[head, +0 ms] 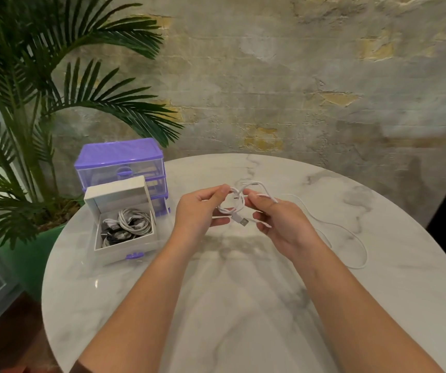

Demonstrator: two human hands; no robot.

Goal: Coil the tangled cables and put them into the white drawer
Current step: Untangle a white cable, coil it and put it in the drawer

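Cable: the white cable (231, 204) is half coiled in the air between both hands; its loose tail (351, 235) trails right across the table (243, 305).
Left hand (200, 211): pinches the coil.
Right hand (275, 219): pinches the cable, nearer the tail.
Drawer: the white drawer (125, 224) sits open to the left.

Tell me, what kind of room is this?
Probably a café or a styled home corner: a round white marble table, a rough weathered plaster wall and a potted green palm.
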